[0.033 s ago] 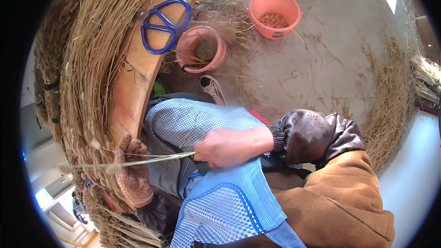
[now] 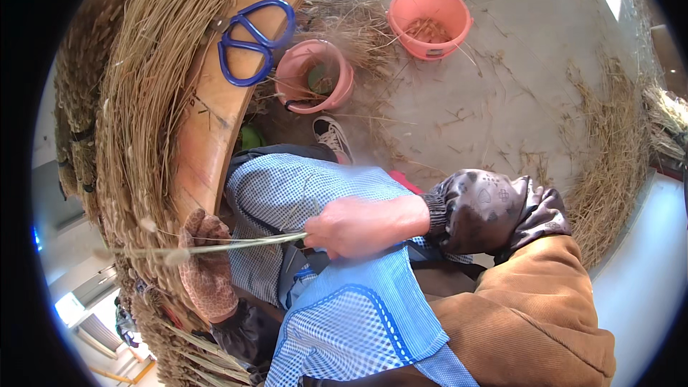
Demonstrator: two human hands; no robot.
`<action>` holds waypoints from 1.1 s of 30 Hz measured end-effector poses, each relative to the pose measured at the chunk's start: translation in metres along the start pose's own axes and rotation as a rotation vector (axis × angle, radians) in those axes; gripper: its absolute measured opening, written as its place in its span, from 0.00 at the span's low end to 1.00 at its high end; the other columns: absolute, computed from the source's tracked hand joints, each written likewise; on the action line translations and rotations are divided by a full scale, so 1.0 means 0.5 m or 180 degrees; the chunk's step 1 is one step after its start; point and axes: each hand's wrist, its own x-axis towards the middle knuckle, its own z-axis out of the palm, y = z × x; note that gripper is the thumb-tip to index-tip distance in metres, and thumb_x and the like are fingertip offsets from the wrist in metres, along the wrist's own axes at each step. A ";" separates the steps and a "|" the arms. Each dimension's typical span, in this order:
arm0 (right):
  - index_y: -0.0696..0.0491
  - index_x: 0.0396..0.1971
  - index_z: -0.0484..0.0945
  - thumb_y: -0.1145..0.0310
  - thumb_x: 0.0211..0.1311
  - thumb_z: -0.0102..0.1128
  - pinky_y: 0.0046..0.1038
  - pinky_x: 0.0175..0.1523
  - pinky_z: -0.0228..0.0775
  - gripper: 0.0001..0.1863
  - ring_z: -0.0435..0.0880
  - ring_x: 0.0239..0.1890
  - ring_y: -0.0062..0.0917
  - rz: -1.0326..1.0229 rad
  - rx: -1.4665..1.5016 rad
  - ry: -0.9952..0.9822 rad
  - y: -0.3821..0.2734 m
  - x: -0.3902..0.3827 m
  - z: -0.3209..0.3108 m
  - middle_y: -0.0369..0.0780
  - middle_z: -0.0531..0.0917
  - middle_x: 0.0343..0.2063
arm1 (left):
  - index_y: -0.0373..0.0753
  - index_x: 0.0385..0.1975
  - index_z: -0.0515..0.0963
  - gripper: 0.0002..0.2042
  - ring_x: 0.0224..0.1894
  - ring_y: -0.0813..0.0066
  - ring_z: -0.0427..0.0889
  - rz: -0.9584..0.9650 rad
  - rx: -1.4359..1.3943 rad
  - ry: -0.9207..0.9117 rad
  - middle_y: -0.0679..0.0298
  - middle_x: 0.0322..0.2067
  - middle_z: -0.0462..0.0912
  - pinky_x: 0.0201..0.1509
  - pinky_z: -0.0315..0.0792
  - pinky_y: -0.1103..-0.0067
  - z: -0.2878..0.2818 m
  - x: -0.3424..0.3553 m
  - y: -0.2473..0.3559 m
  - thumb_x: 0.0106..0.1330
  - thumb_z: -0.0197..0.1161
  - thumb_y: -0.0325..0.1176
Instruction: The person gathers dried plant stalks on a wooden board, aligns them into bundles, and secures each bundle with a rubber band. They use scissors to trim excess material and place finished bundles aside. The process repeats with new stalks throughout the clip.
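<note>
My right hand (image 2: 358, 226) is closed on thin pale-green stems (image 2: 251, 242) with fuzzy heads at their left ends, held across my lap above a blue checked apron (image 2: 365, 315). My left hand (image 2: 206, 261), in a spotted glove, is curled beside the wooden board (image 2: 192, 162) under the stems; what its fingers hold is hidden. Long dried grass stalks (image 2: 143, 72) with dense seed heads lie along the board. Blue-handled scissors (image 2: 244, 57) rest near the board's upper part, blades partly hidden.
Two pink buckets (image 2: 309, 100) (image 2: 423, 46) stand on the pale floor (image 2: 502, 115), one beside my shoe (image 2: 330, 136). Loose straw (image 2: 602, 150) is scattered around, thickest at the right and by the buckets. A pale bundle (image 2: 663, 122) sits at the far right edge.
My right hand has shifted very slightly upward and rightward with the stems. Little else differs.
</note>
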 end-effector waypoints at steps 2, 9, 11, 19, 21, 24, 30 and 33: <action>0.59 0.27 0.73 0.71 0.53 0.53 0.37 0.33 0.67 0.06 0.77 0.26 0.40 -0.0039 0.0247 0.0155 0.011 -0.022 -0.016 0.47 0.76 0.19 | 0.25 0.53 0.65 0.23 0.41 0.65 0.79 0.0105 0.0087 -0.0065 0.50 0.41 0.78 0.48 0.76 0.75 0.031 -0.001 0.010 0.66 0.56 0.38; 0.58 0.27 0.71 0.69 0.62 0.49 0.29 0.31 0.69 0.08 0.78 0.24 0.32 -0.0033 0.0404 0.0050 0.058 -0.070 -0.027 0.42 0.78 0.21 | 0.23 0.54 0.64 0.23 0.40 0.65 0.78 0.0335 0.0556 0.0139 0.49 0.41 0.77 0.43 0.74 0.76 0.085 -0.020 0.016 0.66 0.55 0.36; 0.58 0.29 0.73 0.68 0.63 0.48 0.28 0.29 0.69 0.09 0.77 0.22 0.29 0.0134 0.0412 -0.0080 0.060 -0.077 -0.024 0.42 0.79 0.21 | 0.23 0.53 0.65 0.22 0.41 0.66 0.78 0.0351 0.0585 0.0267 0.49 0.41 0.77 0.43 0.74 0.75 0.083 -0.026 0.017 0.66 0.54 0.36; 0.58 0.26 0.76 0.61 0.67 0.48 0.23 0.27 0.69 0.16 0.79 0.22 0.18 0.0984 0.1179 -0.0208 0.022 -0.087 -0.044 0.36 0.81 0.20 | 0.28 0.49 0.71 0.18 0.40 0.68 0.79 0.0407 0.0156 0.0008 0.54 0.40 0.80 0.43 0.74 0.75 0.058 -0.029 0.016 0.68 0.53 0.37; 0.58 0.28 0.78 0.61 0.67 0.49 0.19 0.26 0.69 0.16 0.79 0.21 0.17 0.0961 0.1147 -0.0369 0.007 -0.078 -0.056 0.36 0.81 0.20 | 0.26 0.49 0.70 0.19 0.41 0.67 0.79 0.0362 0.0283 0.0104 0.50 0.41 0.80 0.44 0.73 0.76 0.049 -0.036 0.016 0.69 0.51 0.38; 0.62 0.30 0.79 0.64 0.67 0.50 0.20 0.24 0.69 0.15 0.79 0.19 0.19 0.1129 0.1270 -0.0255 -0.013 -0.066 -0.064 0.39 0.81 0.19 | 0.26 0.48 0.71 0.19 0.41 0.69 0.79 0.0563 0.0137 -0.0143 0.51 0.39 0.81 0.46 0.72 0.78 0.040 -0.053 0.024 0.70 0.50 0.39; 0.62 0.32 0.79 0.63 0.67 0.51 0.19 0.26 0.70 0.15 0.81 0.23 0.21 0.1355 0.1242 -0.0254 -0.029 -0.020 -0.062 0.39 0.82 0.21 | 0.30 0.51 0.71 0.17 0.44 0.70 0.79 0.0345 -0.0441 -0.0126 0.56 0.46 0.78 0.45 0.74 0.79 0.025 -0.039 0.052 0.69 0.51 0.36; 0.62 0.32 0.78 0.64 0.66 0.51 0.20 0.27 0.70 0.15 0.82 0.24 0.22 0.1417 0.1173 -0.0436 -0.033 -0.001 -0.059 0.39 0.83 0.22 | 0.32 0.51 0.72 0.16 0.45 0.69 0.79 0.0388 -0.0544 -0.0100 0.58 0.47 0.78 0.45 0.74 0.78 -0.004 -0.025 0.058 0.69 0.52 0.36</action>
